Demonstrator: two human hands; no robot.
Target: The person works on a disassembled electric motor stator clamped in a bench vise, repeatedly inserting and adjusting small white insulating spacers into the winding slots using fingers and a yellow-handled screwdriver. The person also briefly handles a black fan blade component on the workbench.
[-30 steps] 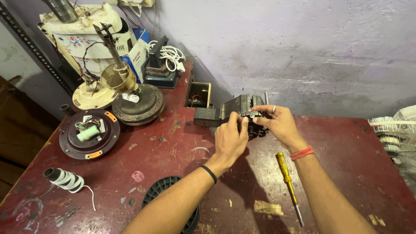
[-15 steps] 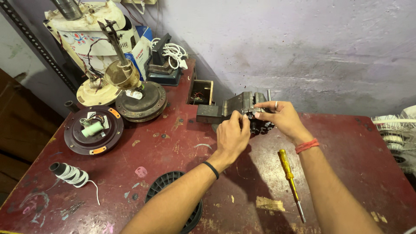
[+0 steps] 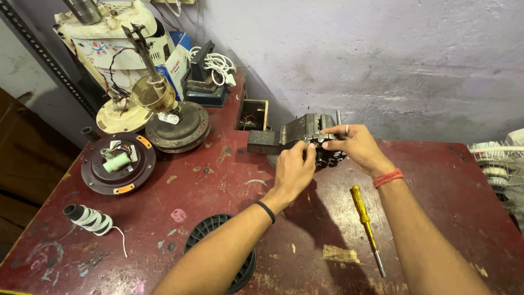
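Hands-wise, our left hand [image 3: 293,168] and right hand [image 3: 352,143] both pinch the dark part [image 3: 326,154] at the vise [image 3: 303,131] on our counter [image 3: 218,186].

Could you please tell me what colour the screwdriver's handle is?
Yellow; the head view shows the screwdriver best.

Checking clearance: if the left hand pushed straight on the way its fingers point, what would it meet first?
The left hand already touches the dark part at the bench vise; that comes first, likely the grey wall behind, though depth is unclear.

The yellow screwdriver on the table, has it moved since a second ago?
No. The yellow screwdriver lies in the same spot on the red table, just right of the right forearm, by the same tan scrap; only the camera shifted.
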